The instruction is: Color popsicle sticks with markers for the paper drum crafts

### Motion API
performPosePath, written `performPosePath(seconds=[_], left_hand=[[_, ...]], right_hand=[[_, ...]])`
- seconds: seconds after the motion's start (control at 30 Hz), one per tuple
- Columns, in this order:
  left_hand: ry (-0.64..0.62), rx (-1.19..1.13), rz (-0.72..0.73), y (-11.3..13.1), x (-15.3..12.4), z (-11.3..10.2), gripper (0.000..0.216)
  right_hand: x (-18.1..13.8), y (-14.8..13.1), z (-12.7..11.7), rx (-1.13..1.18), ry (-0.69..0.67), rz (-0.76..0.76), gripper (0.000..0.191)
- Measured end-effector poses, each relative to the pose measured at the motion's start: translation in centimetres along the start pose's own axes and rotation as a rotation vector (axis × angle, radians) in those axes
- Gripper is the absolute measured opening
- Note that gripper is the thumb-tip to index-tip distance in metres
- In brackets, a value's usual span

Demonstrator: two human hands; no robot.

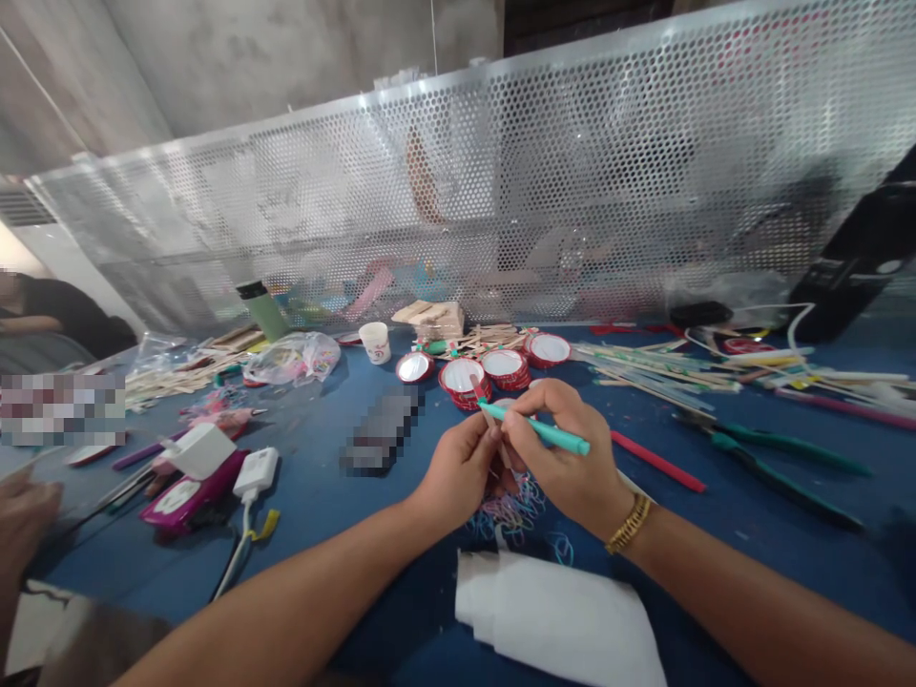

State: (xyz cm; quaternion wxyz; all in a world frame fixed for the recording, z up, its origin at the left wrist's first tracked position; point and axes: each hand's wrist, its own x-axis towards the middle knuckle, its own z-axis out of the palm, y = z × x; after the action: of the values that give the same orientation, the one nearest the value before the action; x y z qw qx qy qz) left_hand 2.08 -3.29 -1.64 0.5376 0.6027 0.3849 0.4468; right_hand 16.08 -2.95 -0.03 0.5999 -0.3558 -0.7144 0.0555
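My left hand pinches a thin wooden craft stick, whose upper end is coloured red and green. In my right hand is a teal marker, its tip touching or very near the stick. The fingers of both hands meet around the stick's lower part, which they partly hide. Just beyond them stand red-rimmed round pieces with white tops, some stacked. Loose coloured rubber bands lie under my hands. To the right of my right hand rests a red marker.
White folded material lies nearest me. Green-handled pliers and wooden sticks are on the right. A phone, paper cup, charger and green bottle stand leftward. Another person's hand is far left. Perforated metal closes the back.
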Motion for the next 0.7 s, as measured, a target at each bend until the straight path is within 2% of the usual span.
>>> performPosePath(seconds=[0.27,0.57,0.7], left_hand=[[0.021,-0.064,-0.061,0.35,0.04,0.18,0.035],[0.024,-0.024,-0.017,0.43,-0.12,0.04,0.037],[0.033,-0.037,-0.048,0.36,-0.07,0.01,0.035]], right_hand=[[0.27,0.28,-0.28,-0.029,0.006,0.054,0.015],[0.30,0.25,-0.27,0.013,0.002,0.044,0.013],[0.38,0.50,-0.29,0.028,0.016,0.102,0.013]])
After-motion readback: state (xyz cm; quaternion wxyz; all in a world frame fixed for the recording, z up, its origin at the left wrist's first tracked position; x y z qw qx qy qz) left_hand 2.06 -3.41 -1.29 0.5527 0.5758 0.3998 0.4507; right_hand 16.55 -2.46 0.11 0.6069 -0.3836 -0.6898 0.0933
